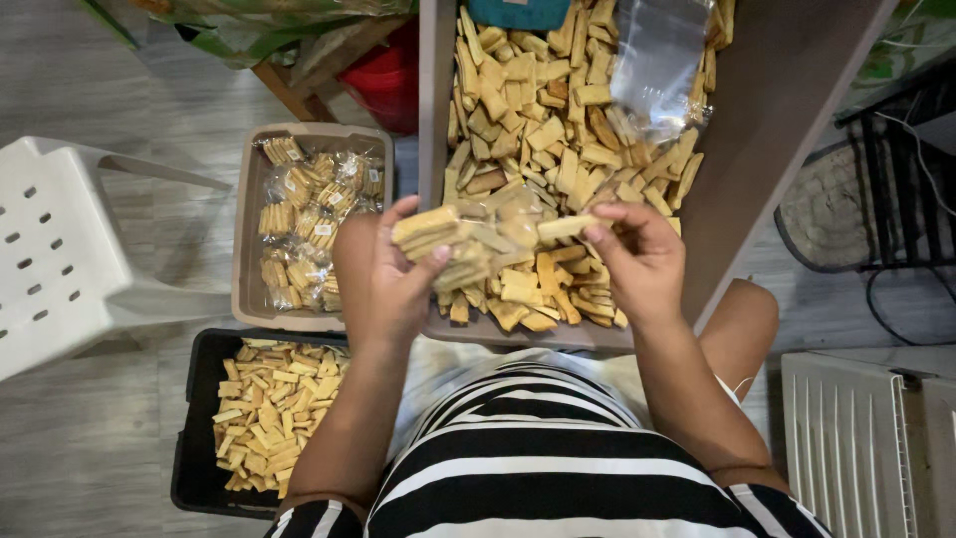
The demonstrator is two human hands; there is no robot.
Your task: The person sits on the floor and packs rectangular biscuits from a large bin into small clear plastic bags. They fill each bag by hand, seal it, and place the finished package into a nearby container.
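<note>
Here, left to right:

White chair [55, 249]: one, plastic with holes, on the floor at my far left, well apart from my hands.

Black tray [194, 438]: one, on the floor by my left elbow, holding loose biscuit sticks, too many to count.

Beige tray [249, 239]: one, just above the black one, filled with sealed clear packets of sticks; I cannot count them exactly.

Left hand [383, 274]: my grip is closed around a small clear bag [493, 229], thumb on top, pressing a bundle of sticks [428, 231] inside it. The bag is held over the near edge of the big tray.

Right hand [642, 264]: my grip pinches one biscuit stick [563, 227] between thumb and fingertips, its end at the mouth of the bag.

Big tray [757, 130]: one, brown, on my lap, heaped with loose sticks [543, 130]. My hands cover part of its near end.

Empty bags [657, 65]: a clear stack lying on the heap at the far right of the tray; count unclear.

Red container [383, 85]: one, on the floor beyond the trays, partly hidden.

White rack [846, 448]: one, at my right knee.
</note>
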